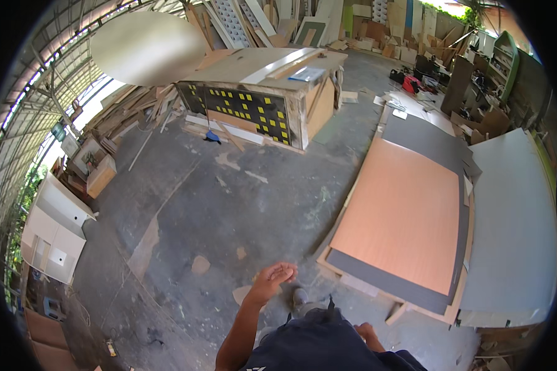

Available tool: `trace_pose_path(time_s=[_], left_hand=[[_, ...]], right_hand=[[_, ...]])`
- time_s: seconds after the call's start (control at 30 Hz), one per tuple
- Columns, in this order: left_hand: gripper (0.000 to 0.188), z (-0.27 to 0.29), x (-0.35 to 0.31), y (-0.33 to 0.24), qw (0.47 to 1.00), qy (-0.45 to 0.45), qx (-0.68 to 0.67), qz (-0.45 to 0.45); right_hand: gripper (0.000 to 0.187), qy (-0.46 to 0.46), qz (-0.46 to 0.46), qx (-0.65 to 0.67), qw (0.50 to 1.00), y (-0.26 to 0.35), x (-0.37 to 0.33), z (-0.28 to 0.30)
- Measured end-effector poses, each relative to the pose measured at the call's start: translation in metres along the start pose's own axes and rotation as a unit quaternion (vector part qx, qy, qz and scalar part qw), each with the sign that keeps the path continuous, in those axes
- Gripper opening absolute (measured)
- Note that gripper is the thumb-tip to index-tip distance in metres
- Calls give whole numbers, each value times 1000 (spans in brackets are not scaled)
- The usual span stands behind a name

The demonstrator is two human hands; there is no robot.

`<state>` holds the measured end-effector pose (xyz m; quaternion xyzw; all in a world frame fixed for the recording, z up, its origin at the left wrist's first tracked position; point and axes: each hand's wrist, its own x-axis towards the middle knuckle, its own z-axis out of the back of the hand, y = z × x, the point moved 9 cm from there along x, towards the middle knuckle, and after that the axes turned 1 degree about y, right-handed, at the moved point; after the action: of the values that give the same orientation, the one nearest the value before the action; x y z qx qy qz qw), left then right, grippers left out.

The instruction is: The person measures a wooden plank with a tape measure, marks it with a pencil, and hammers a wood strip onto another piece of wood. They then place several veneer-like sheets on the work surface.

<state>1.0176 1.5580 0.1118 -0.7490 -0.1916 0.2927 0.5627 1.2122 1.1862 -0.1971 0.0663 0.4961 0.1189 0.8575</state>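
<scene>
My left hand [277,280] is raised in front of my body, above the grey concrete floor. Its fingers are curled loosely inward and no object shows in them. Low at my right side is my right hand [368,336], partly hidden by my dark shirt, so its fingers cannot be made out. The thing nearest to it is a low stack of sheets [408,216] on the right. An orange-brown wood-look sheet lies on top, with dark grey sheets under it and a pale wooden frame at the edges. Neither hand touches the stack.
A large workbench [229,68] with boards on top stands ahead. Offcuts lean along the back and left. A pale blue-grey panel [510,235] lies beyond the stack. White cabinet parts [56,229] stand at left. Tools, a red one among them [410,83], lie at far right.
</scene>
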Motion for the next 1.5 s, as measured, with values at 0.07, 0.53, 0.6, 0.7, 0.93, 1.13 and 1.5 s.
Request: trace_pose_path(time_s=[0.07, 0.53, 0.6, 0.7, 0.93, 1.13, 1.5], left_hand=[[24, 17, 52, -29, 1000, 0, -8, -5], [16, 261, 378, -90, 955, -274, -112, 2], [19, 261, 487, -118, 969, -225, -102, -9], [23, 234, 618, -217, 983, -178, -16, -50], [20, 107, 889, -336, 992, 56, 40, -102], [19, 1, 1072, -293, 989, 135, 27, -45], [19, -63, 1340, -310, 993, 92, 60, 37]], right_hand=[[53, -114, 100, -23, 988, 48, 98, 61], [40, -244, 262, 67, 931, 535, 262, 334], [40, -290, 178, 78, 937, 476, 328, 342], [48, -207, -14, 233, 950, 430, 348, 323], [41, -181, -280, 311, 890, 374, 342, 318], [39, -100, -280, 366, 882, 418, 427, 392], [43, -342, 42, 197, 918, 677, 707, 961]])
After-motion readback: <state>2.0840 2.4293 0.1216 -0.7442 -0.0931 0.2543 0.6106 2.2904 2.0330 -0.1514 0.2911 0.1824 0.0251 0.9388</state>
